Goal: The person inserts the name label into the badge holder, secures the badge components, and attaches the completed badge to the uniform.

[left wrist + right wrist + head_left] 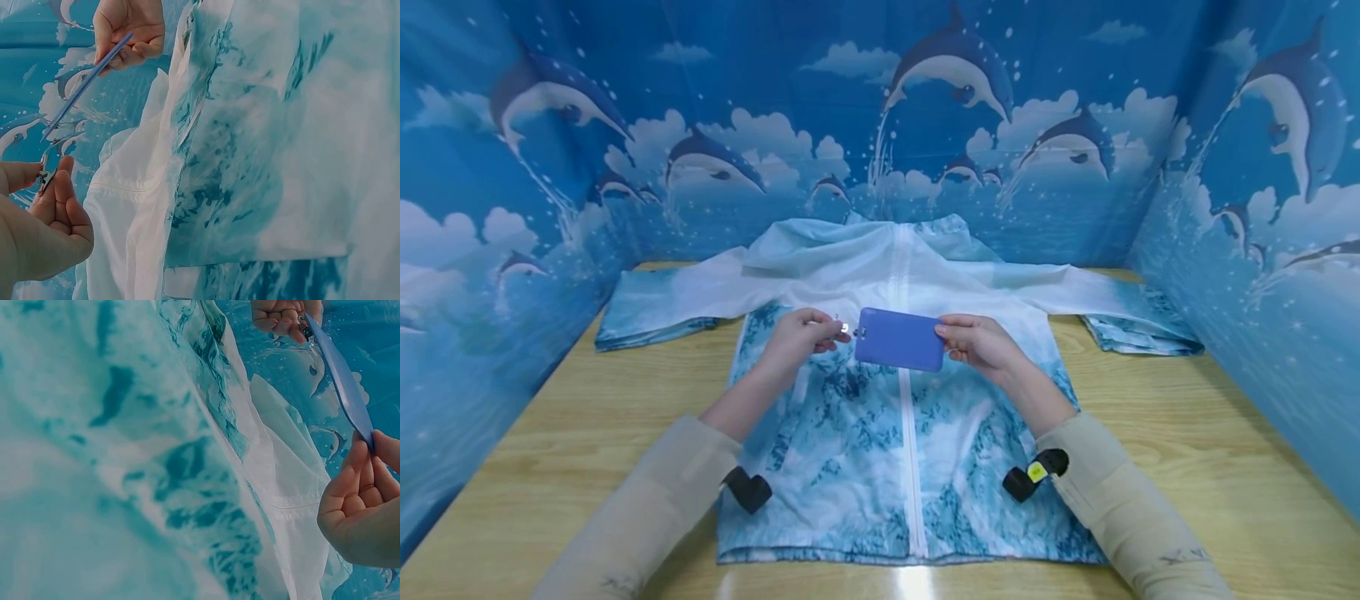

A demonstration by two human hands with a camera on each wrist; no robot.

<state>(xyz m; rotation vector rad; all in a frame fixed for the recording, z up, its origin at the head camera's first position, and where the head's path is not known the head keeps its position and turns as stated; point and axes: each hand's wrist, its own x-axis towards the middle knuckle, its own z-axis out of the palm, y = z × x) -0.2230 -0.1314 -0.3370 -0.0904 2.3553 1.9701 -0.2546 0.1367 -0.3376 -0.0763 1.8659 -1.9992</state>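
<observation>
A blue badge holder (898, 340) is held up over the jacket, its flat face toward the head camera. My right hand (983, 343) pinches its right end between thumb and fingers. At the other end hangs a small metal clip (44, 177), which my left hand (805, 340) pinches between thumb and forefinger. Seen edge-on in the right wrist view, the badge holder (342, 381) slants between both hands. Below lies a blue and white zip-up jacket (842, 467), front up, with both sleeves spread outward.
The jacket rests on a wooden table (1157, 408), its left sleeve end (647, 312) and right sleeve end (1138, 321) folded near the table's sides. Dolphin-print curtains (820, 83) close in the back and both sides. Small black devices (748, 490) sit at my wrists.
</observation>
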